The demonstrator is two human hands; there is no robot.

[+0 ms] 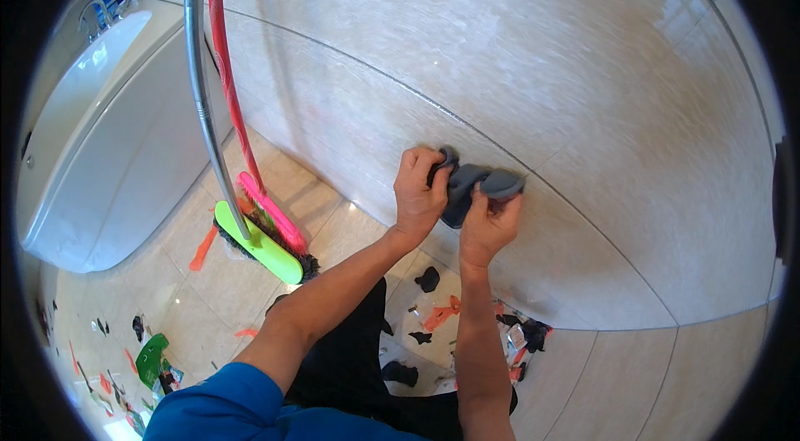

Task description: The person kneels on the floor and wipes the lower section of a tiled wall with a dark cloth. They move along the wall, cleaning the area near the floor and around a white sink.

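Note:
A crumpled dark grey cloth piece [463, 184] hangs between my two hands in front of the tiled wall; I cannot make out whether it is a sock or a rag. My left hand [419, 194] pinches its left end, where the fabric is bunched into a small fold. At the other end, my right hand [488, 229] has thumb and fingers closed on a rounded flap of it. The part between the hands sags and twists. Both forearms reach up from the lower edge, and dark trousers [337, 358] show below them.
A green mop [262, 254] and a pink broom [275, 216] lean against the wall on the left. Behind them stands a white bathtub [125, 149]. Scraps lie across the floor, among them a green wrapper [152, 360], orange pieces [442, 313] and black bits [427, 279].

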